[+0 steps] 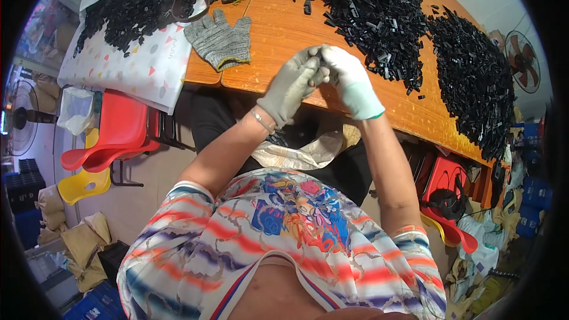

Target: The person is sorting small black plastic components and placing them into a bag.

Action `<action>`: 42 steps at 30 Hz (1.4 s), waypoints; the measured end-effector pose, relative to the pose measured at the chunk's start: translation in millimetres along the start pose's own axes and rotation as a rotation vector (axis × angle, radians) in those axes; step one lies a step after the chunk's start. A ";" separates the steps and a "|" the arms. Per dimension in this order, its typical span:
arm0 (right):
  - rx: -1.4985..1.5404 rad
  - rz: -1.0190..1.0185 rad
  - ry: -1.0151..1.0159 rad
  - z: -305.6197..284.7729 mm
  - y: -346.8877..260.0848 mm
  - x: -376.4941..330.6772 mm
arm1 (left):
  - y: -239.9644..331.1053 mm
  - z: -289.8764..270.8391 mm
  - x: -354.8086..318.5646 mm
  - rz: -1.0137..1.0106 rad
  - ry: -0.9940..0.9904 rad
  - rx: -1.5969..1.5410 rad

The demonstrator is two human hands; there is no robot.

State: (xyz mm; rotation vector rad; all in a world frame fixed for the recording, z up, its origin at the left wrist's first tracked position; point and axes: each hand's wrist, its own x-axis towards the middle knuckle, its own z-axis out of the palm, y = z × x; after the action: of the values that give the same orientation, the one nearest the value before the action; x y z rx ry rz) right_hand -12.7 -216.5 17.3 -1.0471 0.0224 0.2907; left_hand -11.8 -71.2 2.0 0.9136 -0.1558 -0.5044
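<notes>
My left hand [291, 88] and my right hand [349, 76], both in pale work gloves, meet fingertip to fingertip over the front edge of the wooden table [267, 41]. Their fingers are closed in a pinch. A bit of something dark shows between them, too small and covered to name. Beyond my hands spreads a large heap of small black plastic clips [367, 18]. Below my wrists, a whitish sack [302, 157] lies open at my lap, with dark pieces inside it.
A grey knitted glove [220, 40] lies on the table to the left, near another heap of black parts [133, 15] on a patterned sheet. A further black heap [474, 77] covers the right end. Red chairs [121, 124] and a fan [521, 59] stand around.
</notes>
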 end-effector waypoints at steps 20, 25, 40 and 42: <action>-1.884 -0.363 0.452 -45.0 -26.3 77.9 | 46.5 -34.4 9.8 0.388 0.016 1.774; -1.974 -0.478 0.477 -53.9 -15.6 95.9 | 69.0 -48.0 131.1 0.478 -0.030 2.092; -1.301 -0.648 0.259 -84.0 -10.1 44.1 | 56.6 -59.4 113.1 0.376 -0.148 1.911; -1.235 -0.474 0.422 -73.0 -13.5 37.9 | 51.8 -64.1 99.0 0.416 -0.105 1.887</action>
State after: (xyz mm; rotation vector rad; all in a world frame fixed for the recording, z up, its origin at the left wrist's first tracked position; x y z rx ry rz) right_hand 35.8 -276.6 -13.9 -2.2718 -0.0328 -0.4334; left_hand 114.6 -46.7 -4.2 2.5928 -0.9931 0.1598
